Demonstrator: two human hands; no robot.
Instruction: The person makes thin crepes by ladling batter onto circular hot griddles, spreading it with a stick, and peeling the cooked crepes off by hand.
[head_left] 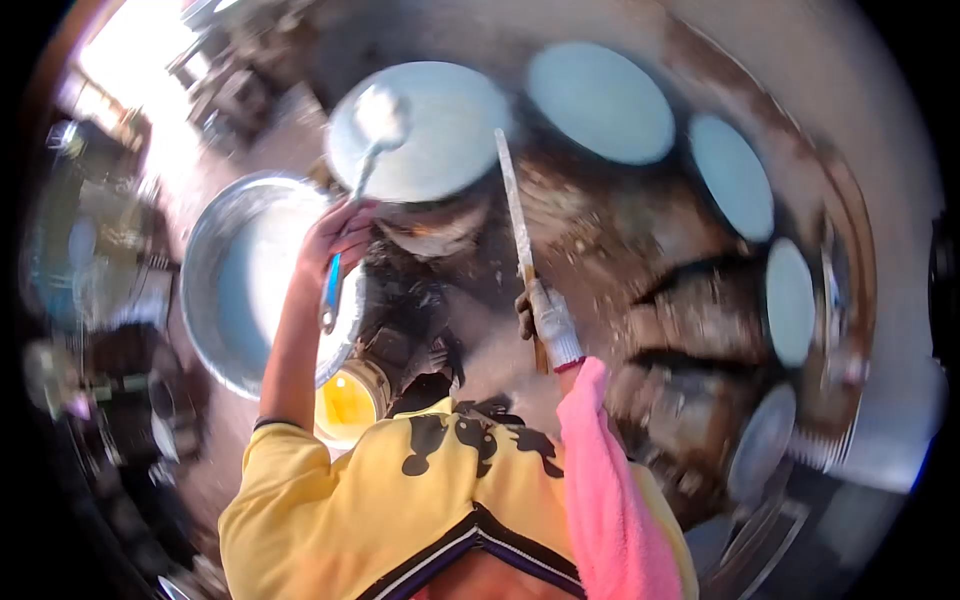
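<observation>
Fingers of the bare left hand (338,235) are curled closed around the handle of a long ladle (332,283). The handle has a blue part, and its low end pokes out below the hand. Fingers of the right hand (547,312), in a pale glove with dark finger parts, are bent tight around a long flat stick (513,195). The low end of the stick shows under that hand.

Closest of all is the person's yellow shirt (340,510), with dark shapes on the chest. Pink cloth (605,470) covers much of the right arm. Past the shirt, on the left, sits a small bucket (380,382) with something yellow (345,402) in it. Just beside the bucket is a big metal tub (199,300) with white liquid (262,275) inside. The left arm passes over the tub.

Farther off, the ladle's white, round end is over a big round plate (450,150) with a pale top. It is too blurry to tell if they touch. The stick's tip is by the right edge of that plate. More pale rounds curve away to the right: one wide (600,103), one thinner (732,178), and others past it.
</observation>
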